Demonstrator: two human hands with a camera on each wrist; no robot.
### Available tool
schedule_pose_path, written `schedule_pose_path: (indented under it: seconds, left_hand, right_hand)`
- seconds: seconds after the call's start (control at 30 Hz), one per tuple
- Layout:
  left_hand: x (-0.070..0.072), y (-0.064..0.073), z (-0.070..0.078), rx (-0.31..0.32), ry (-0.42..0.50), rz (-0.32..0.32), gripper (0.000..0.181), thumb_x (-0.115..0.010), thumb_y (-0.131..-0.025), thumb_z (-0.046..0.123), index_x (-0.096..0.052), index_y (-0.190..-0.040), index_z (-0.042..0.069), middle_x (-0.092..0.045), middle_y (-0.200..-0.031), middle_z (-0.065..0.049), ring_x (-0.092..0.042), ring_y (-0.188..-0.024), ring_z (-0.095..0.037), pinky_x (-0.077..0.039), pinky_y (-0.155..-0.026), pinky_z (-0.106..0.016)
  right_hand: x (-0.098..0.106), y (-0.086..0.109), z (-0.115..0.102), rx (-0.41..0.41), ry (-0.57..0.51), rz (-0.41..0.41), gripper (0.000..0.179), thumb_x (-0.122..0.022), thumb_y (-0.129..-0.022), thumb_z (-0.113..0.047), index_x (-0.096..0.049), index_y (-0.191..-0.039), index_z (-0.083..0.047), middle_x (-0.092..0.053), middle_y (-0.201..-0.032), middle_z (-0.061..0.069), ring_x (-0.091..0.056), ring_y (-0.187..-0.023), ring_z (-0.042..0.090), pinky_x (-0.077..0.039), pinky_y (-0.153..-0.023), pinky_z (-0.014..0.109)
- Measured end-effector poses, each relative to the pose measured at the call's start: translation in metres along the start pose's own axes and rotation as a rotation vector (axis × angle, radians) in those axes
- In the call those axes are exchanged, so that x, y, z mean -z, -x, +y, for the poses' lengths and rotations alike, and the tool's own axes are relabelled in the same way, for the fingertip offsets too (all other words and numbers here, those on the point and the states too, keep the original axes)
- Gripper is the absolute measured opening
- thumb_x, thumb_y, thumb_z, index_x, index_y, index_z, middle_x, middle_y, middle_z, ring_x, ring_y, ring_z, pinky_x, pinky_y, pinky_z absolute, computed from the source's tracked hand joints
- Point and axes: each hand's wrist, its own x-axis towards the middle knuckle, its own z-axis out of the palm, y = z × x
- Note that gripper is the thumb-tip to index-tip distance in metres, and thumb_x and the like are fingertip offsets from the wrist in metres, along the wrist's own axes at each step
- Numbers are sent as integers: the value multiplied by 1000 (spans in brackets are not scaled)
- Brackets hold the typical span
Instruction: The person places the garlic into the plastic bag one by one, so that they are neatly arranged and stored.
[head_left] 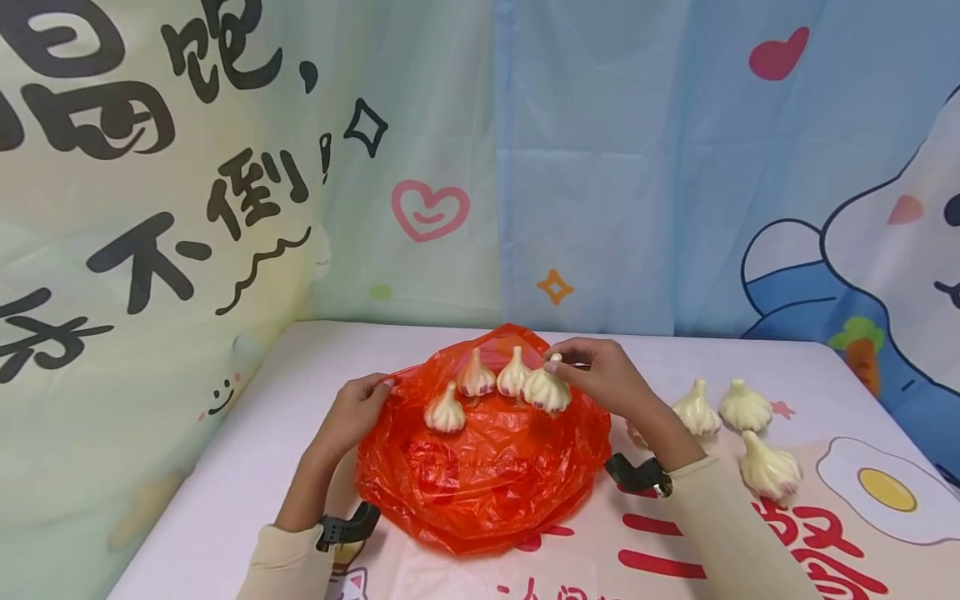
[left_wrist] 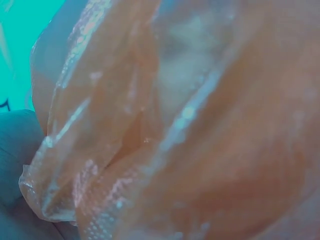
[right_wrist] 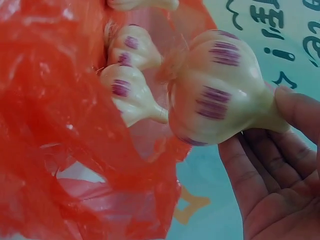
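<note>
A red plastic bag lies spread on the table with its mouth open upward. Three garlic bulbs, one of them a garlic bulb at the left, rest inside it. My left hand pinches the bag's left rim; in the left wrist view the crinkled plastic fills most of the picture. By its stem, my right hand holds another garlic bulb over the bag's right side. Purple streaks show on this held bulb in the right wrist view, with the thumb and fingers at its neck.
To the right of the bag stand several more garlic bulbs, such as one garlic bulb near a printed fried egg. The right forearm partly hides one of them. Behind the white table hangs a printed cloth.
</note>
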Motion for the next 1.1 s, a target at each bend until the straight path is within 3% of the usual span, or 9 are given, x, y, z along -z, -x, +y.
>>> schedule_pose_path:
  seconds: [0.43,0.73,1.1]
  left_hand:
    - [-1,0,2,0,-8,-4,32,-44,-104,26,-64,-120,6,-67,-98,-12,-68,-73,-25,-59,-65,-35]
    - [-1,2,0,7,-20,9,33,-44,-104,26,-64,-121,6,-67,-100,-12,-68,-76,-24,-59,-66,-35]
    - [-1,0,0,-2,-19,-1,33,-43,-104,26,-64,-120,6,-67,-99,-12,-68,-76,-24,-59,-66,-35]
  right_hand:
    - [-22,-18,3,12,-18,-52,19,-71,-90,-20,-72,-105,-6,-69,-99,4,-65,-91,22,-56,-81,36]
    - [-42,-32,5,44,-17,-99,17,-68,-91,-16,-72,-104,-6,-68,-99,5,-64,-96,24,-54,-85,39]
    - [-64,-41,16,-43,2,-110,18,-70,-90,-20,-72,-104,-8,-67,-101,4,-63,-97,23,-54,-86,38]
